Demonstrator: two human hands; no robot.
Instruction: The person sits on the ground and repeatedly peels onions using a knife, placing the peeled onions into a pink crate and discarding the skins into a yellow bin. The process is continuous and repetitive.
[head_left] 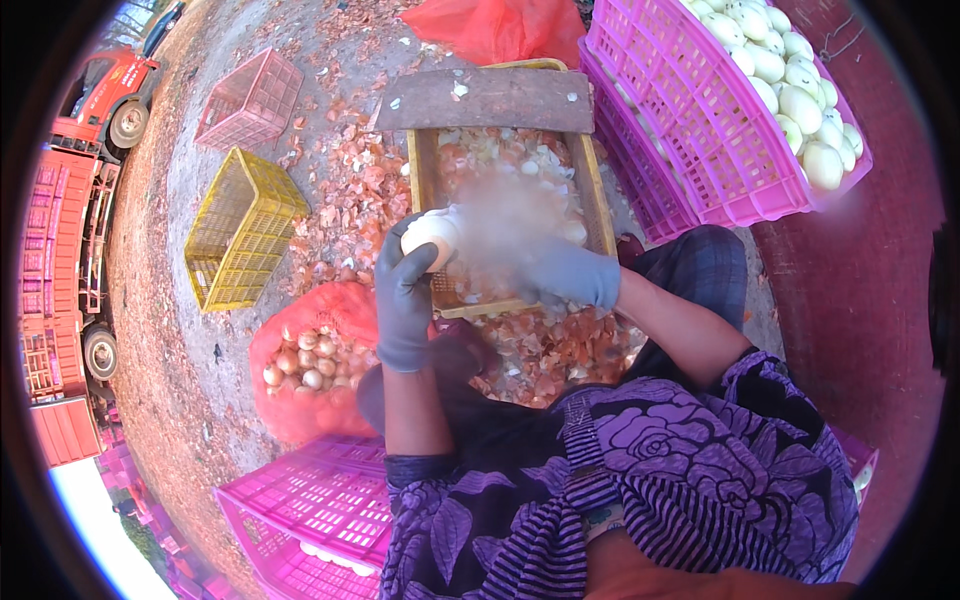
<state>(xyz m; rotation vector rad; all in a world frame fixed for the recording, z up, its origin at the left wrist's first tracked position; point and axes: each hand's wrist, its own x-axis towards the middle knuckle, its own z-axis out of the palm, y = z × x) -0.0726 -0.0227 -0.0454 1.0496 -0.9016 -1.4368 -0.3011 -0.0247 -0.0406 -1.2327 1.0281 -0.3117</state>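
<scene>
My left hand [404, 290], in a grey glove, is closed round a pale peeled onion [432, 236] above the left rim of a yellow crate. My right hand [575, 272], gloved too, reaches over the same crate [598, 205] from the right. A hazy smear covers its fingers, so whether they hold anything is hidden. Onion skins and pale scraps lie inside the crate. Across its far end rests a worn wooden board [490, 100]. Beside my left forearm a red mesh sack [275, 400] lies open, with several brown unpeeled onions [312, 362] in it.
A pink crate [690, 110] heaped with peeled onions [800, 100] stands at the far right. An overturned yellow crate [245, 230] and a pale pink crate [252, 100] sit at the left. Another pink crate [310, 500] is near left. A red truck [65, 260] stands beyond.
</scene>
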